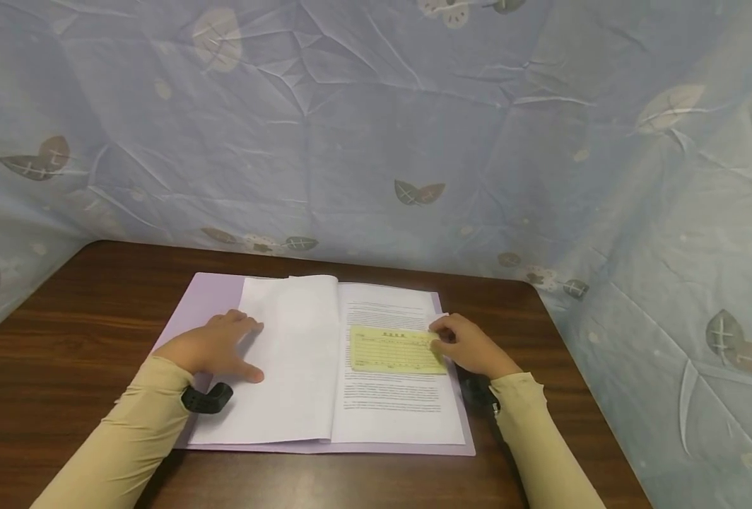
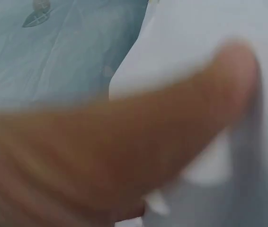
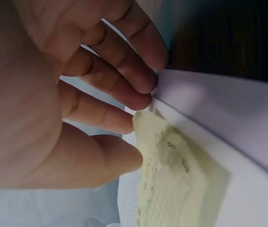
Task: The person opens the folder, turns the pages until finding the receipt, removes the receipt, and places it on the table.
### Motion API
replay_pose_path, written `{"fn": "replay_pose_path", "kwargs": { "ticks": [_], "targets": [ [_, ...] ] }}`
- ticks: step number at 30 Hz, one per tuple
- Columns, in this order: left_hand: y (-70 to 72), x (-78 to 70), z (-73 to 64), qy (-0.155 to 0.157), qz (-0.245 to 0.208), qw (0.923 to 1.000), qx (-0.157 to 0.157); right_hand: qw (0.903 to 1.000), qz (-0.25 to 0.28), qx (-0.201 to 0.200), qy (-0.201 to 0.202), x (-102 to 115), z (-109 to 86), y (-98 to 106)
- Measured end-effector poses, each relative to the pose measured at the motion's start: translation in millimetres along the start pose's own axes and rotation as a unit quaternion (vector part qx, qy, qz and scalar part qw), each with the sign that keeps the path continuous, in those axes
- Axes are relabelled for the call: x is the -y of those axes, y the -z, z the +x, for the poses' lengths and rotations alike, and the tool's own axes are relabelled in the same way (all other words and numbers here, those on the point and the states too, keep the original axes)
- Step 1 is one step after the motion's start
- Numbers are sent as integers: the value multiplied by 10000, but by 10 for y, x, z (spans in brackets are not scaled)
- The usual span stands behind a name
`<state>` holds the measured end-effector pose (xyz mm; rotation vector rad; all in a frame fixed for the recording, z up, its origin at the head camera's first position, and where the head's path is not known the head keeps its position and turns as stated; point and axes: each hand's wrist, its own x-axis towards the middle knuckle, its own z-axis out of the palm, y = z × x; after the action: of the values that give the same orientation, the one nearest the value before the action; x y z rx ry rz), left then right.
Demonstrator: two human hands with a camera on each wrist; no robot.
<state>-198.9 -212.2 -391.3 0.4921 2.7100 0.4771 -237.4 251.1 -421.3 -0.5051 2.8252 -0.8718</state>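
Note:
An opened purple folder (image 1: 213, 293) holds white papers, with a blank sheet (image 1: 290, 353) on the left and a printed page (image 1: 391, 413) on the right. My left hand (image 1: 220, 346) spreads over the left part of the blank sheet, thumb and fingers apart; its thumb (image 2: 236, 75) looms blurred in the left wrist view. A yellow printed slip (image 1: 391, 350) lies across the printed page. At the slip's right end, my right hand (image 1: 471, 346) pinches a corner between thumb and index finger, the other fingers bent behind.
The folder rests on a dark brown wooden table (image 1: 45, 353). A pale blue curtain (image 1: 357, 141) with leaf prints stands behind the table and along its sides. A black band with a small device (image 1: 207, 399) is on the left wrist.

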Motion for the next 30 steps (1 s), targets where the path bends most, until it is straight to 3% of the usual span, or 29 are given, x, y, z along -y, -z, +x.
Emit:
{"fn": "replay_pose_path", "kwargs": {
  "ticks": [4, 17, 30],
  "targets": [
    [-6, -8, 4, 59, 30, 9998, -205, 10000, 27, -55, -21, -13, 35, -44],
    [31, -75, -21, 247, 269, 9993, -59, 9987, 219, -159, -427, -22, 54, -69],
    [28, -56, -8, 260, 281, 9993, -24, 9982, 234, -350, -438, -9, 49, -69]
  ]
}}
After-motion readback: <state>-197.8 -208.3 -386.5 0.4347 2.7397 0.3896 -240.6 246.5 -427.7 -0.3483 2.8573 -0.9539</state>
